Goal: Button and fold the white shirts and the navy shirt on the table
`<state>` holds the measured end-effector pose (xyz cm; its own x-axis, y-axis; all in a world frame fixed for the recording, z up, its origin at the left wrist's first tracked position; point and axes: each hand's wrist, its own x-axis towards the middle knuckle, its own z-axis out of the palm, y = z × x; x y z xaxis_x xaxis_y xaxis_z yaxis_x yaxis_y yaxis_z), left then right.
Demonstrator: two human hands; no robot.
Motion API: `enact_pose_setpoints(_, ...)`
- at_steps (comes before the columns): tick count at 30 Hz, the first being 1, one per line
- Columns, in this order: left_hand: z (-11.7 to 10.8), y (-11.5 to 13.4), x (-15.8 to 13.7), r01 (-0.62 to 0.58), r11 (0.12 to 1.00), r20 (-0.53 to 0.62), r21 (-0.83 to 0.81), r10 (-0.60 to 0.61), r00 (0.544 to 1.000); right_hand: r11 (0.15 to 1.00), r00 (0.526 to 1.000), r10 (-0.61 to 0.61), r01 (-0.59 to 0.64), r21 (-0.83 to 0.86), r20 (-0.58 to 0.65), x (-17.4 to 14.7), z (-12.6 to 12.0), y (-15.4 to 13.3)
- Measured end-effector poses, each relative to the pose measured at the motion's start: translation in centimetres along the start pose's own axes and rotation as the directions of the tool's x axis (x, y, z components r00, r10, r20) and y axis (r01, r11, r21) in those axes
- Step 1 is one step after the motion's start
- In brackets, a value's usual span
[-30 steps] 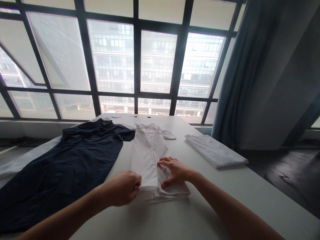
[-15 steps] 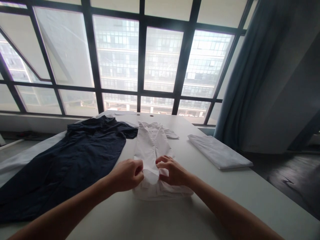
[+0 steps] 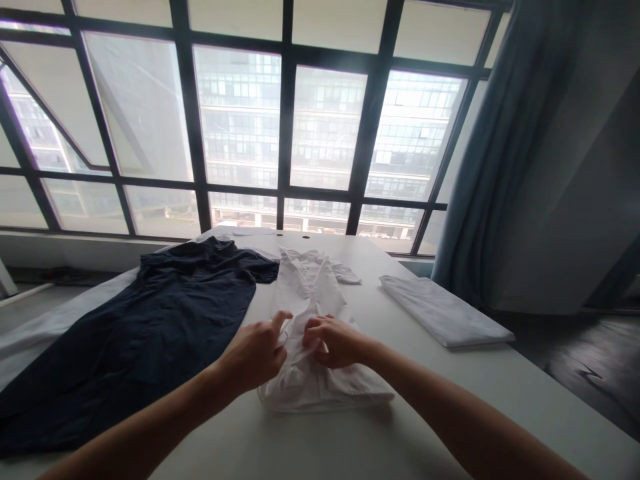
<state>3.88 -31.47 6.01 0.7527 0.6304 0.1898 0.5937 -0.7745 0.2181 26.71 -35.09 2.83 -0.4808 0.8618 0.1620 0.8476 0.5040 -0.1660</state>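
A white V-neck garment [image 3: 316, 288] lies lengthwise on the table before me, its sides folded in to a narrow strip and its neckline at the far end. My left hand [image 3: 260, 350] is over its left edge, with forefinger and thumb apart. On the right, my right hand [image 3: 333, 341] has its fingers curled into the bunched cloth along the middle. The fingertips partly hide the fabric there. Creases run through the near part, and the bottom edge lies almost straight across.
A dark navy garment [image 3: 165, 333] is spread out on the left, over white cloth [image 3: 30, 340]. To the right, a folded white cloth [image 3: 445, 312] lies near the edge of the white table [image 3: 350, 443]. Windows [image 3: 240, 120] and a blue-grey curtain [image 3: 465, 220] stand beyond.
My left fist has opened, its forefinger now extended. My right hand has moved slightly left, and the cloth between my hands has turned from a raised flap into bunched folds.
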Motion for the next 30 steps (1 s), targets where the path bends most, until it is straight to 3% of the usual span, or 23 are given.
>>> enact_pose_setpoints(6, -0.3, -0.1, -0.2, -0.022, 0.999, 0.065, 0.027, 0.020, 0.998, 0.939, 0.965, 0.247, -0.217, -0.267, 0.083, 1.5, -1.5, 2.6)
enact_pose_setpoints(9, -1.0, -0.3, -0.3, 0.011, 0.998, 0.044, 0.056, -0.013, 0.999, 0.849, 0.899, 0.431, -0.376, -0.371, 0.076, 2.0, -2.0, 5.4)
enact_pose_setpoints(13, -2.9, -0.7, -0.6, 0.095, 0.990, -0.052, 0.104, -0.090, 0.995, 0.716, 0.763, 0.645, -0.581, -0.386, 0.047, 2.3, -2.3, 9.3)
enact_pose_setpoints(15, -3.5, -0.7, -0.9, 0.118, 0.983, -0.057, 0.138, -0.111, 0.992, 0.672, 0.713, 0.699, -0.630, -0.390, 0.054, 2.6, -2.3, 10.6)
enact_pose_setpoints(19, -3.5, -0.9, -1.4, 0.119, 0.976, 0.016, 0.182, -0.124, 0.992, 0.624, 0.655, 0.753, -0.680, -0.384, 0.062, 2.8, -2.2, 12.1)
enact_pose_setpoints(21, -2.9, -1.2, -1.3, 0.069, 0.982, 0.020, 0.175, -0.074, 0.997, 0.619, 0.645, 0.761, -0.689, -0.378, 0.071, 2.6, -2.1, 12.5)
enact_pose_setpoints(23, -2.1, -1.6, -1.2, -0.052, 0.983, -0.006, 0.175, 0.053, 0.999, 0.613, 0.638, 0.767, -0.695, -0.377, 0.070, 2.4, -2.2, 13.0)
enact_pose_setpoints(27, -0.3, -1.6, -0.7, -0.355, 0.924, 0.062, 0.140, 0.350, 0.935, 0.545, 0.585, 0.811, -0.742, -0.391, 0.020, 2.0, -2.5, 14.4)
enact_pose_setpoints(30, 0.5, -1.2, -0.6, -0.414, 0.909, 0.147, 0.042, 0.404, 0.903, 0.471, 0.539, 0.840, -0.781, -0.410, -0.062, 2.1, -2.8, 15.8)
